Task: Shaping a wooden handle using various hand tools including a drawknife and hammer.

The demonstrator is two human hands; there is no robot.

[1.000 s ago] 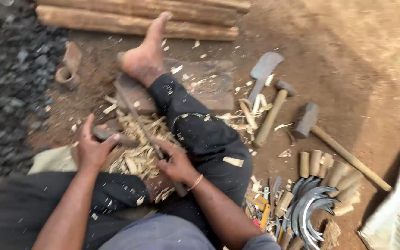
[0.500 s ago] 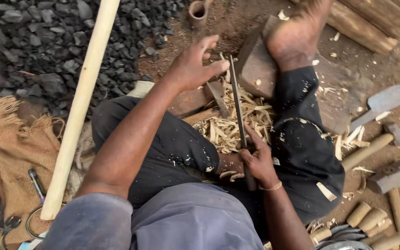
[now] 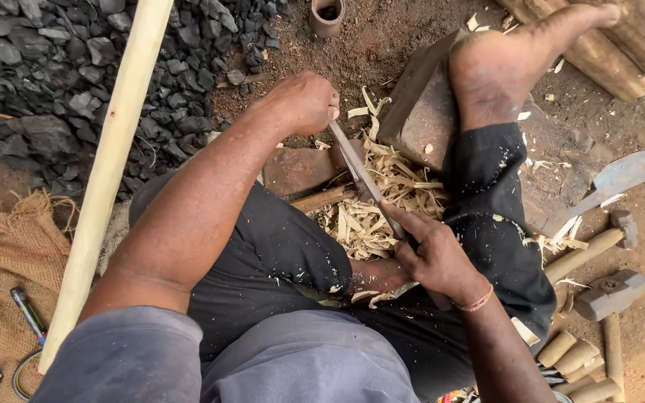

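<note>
I see even, soft daylight, no glare; weak shadows sit under the foot (image 3: 502, 71) and pole (image 3: 106, 186). The centre is sharp, and the frame's corners stretch slightly

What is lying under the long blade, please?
Under the blade, pale wood shavings lie heaped. The left hand covers its far end, the right hand its near end, so what lies beneath them is hidden.

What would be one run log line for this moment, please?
left hand: grips blade far end | right hand: grips near end | below: wood shavings
</note>
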